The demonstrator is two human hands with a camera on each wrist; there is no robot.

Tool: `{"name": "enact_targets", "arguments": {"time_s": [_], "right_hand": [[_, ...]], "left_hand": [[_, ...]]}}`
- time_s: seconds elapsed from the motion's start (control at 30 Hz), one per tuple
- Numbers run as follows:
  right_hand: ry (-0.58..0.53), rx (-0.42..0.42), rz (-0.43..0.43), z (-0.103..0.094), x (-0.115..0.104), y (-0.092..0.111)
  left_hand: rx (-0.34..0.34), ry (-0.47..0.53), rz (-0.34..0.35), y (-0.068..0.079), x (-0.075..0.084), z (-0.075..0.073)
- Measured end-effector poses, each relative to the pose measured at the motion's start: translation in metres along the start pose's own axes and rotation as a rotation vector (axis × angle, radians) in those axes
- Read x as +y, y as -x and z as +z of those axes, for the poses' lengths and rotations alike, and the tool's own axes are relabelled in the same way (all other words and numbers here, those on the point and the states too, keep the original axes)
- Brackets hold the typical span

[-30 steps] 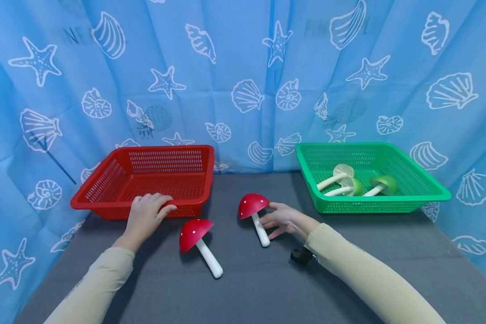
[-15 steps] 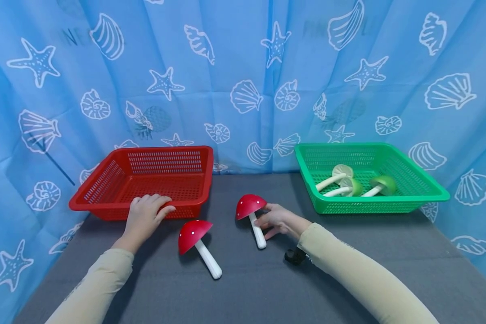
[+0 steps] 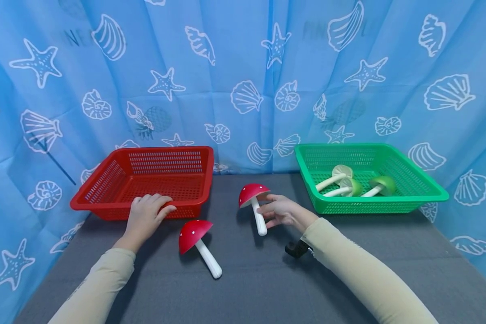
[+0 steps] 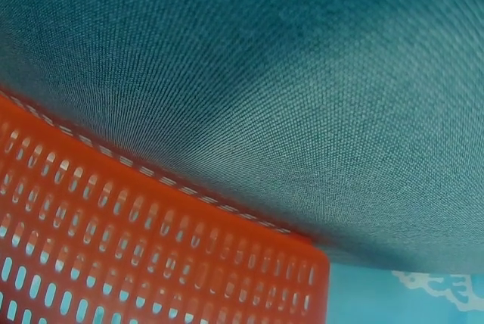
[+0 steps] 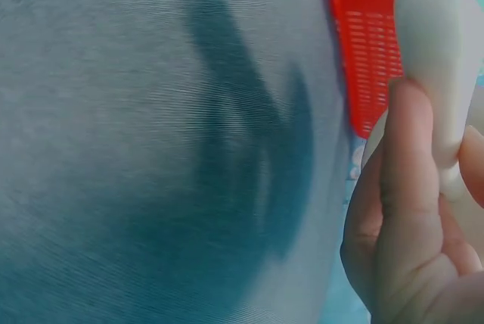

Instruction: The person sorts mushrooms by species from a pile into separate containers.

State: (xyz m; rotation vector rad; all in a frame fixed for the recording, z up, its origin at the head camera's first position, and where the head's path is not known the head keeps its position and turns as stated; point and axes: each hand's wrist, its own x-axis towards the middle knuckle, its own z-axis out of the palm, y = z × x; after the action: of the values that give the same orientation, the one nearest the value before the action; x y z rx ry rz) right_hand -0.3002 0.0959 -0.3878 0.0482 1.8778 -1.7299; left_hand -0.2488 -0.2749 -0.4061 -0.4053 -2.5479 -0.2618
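My right hand pinches the white stem of a toy mushroom with a white-dotted red cap. The mushroom hangs cap up and slightly tilted, its shadow apart from it on the cloth. In the right wrist view, fingers and thumb close on the pale stem. At the red basket, my left hand grips the front rim, thumb outside and fingers over the edge. A second red-capped toy mushroom lies on the table between the hands. The left wrist view shows the basket's slotted wall but no fingers.
A green basket at the back right contains several green-capped toy mushrooms. A blue curtain with shell prints hangs behind the grey cloth-covered table. A small black device is at my right wrist.
My right fingers have closed on the mushroom's stem and raised it off the table, after it shifted slightly left. The left hand and the other mushroom stay in place.
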Motion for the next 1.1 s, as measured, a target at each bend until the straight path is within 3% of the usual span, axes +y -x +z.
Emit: {"name": "enact_targets", "arguments": {"time_s": [0.47, 1.1], "right_hand": [[-0.052, 0.022, -0.032, 0.006, -0.03, 0.006], [-0.15, -0.043, -0.056, 0.035, -0.066, -0.005]], "left_hand": [[-0.034, 0.028, -0.014, 0.0, 0.002, -0.004], [-0.011, 0.036, -0.01, 0.0, 0.003, -0.004]]}}
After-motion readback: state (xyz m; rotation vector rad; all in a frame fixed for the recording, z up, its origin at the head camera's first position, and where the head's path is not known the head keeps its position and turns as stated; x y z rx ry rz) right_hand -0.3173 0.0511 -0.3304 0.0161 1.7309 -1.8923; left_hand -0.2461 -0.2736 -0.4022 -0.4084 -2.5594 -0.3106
